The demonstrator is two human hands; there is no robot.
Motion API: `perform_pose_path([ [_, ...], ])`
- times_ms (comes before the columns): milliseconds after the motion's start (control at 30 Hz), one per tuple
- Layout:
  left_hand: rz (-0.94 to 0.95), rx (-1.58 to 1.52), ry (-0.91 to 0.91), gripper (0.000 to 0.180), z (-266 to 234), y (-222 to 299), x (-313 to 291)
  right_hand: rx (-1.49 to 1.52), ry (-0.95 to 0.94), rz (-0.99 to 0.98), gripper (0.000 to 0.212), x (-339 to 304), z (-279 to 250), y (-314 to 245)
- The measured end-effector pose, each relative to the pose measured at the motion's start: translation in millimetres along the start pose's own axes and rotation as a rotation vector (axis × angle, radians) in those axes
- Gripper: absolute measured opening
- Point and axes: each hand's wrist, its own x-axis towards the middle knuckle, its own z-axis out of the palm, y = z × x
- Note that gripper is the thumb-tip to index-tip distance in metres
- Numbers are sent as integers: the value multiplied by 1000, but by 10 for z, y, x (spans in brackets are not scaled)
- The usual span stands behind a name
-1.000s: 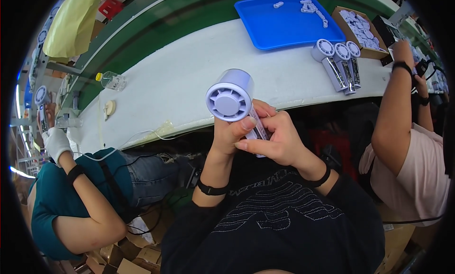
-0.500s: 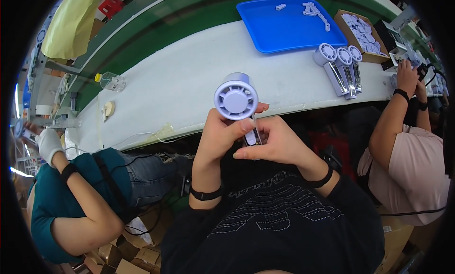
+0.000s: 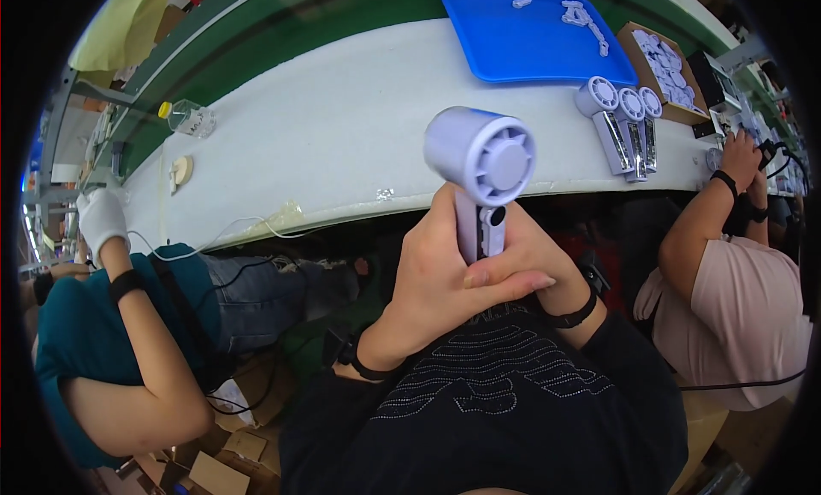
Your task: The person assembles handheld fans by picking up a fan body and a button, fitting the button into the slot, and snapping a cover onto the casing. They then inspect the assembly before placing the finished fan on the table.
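A lavender handheld fan point(image 3: 453, 153) rises from between my hands, its round slotted head turned toward the right. My left hand point(image 3: 428, 268) is closed around the left side of its handle, the thumb reaching across the front. My right hand point(image 3: 534, 251) wraps the handle from the right, with its thumb near the left one. A dark round spot shows on the narrow handle between the hands; its lower end is hidden by my fingers. Both wrists wear black bands.
Three more fans point(image 3: 631, 127) lie on the white bench point(image 3: 325, 118), below a blue tray point(image 3: 539, 41) with small white parts. A cardboard box point(image 3: 629, 46) of white pieces stands beside it. A yellow-capped bottle point(image 3: 188, 118) is at left. Co-workers sit on both sides.
The fan's head has swung from facing me to facing right, and the fan has come up and rightward. My left hand now covers more of the handle's front.
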Motion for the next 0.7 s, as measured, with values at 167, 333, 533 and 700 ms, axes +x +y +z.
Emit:
perform_pose_path([
  [167,133,23,100,89,122,-71,-22,55,29,-8,49,-16,-10,83],
  [333,132,-1,120,80,163,-113,-21,125,68,-11,60,-22,-35,220],
  [533,118,-104,149,75,201,-207,-69,175,108,8,61,-110,130,46],
  [700,-16,-190,72,77,139,-137,-19,175,120,-23,52,-103,100,10],
])
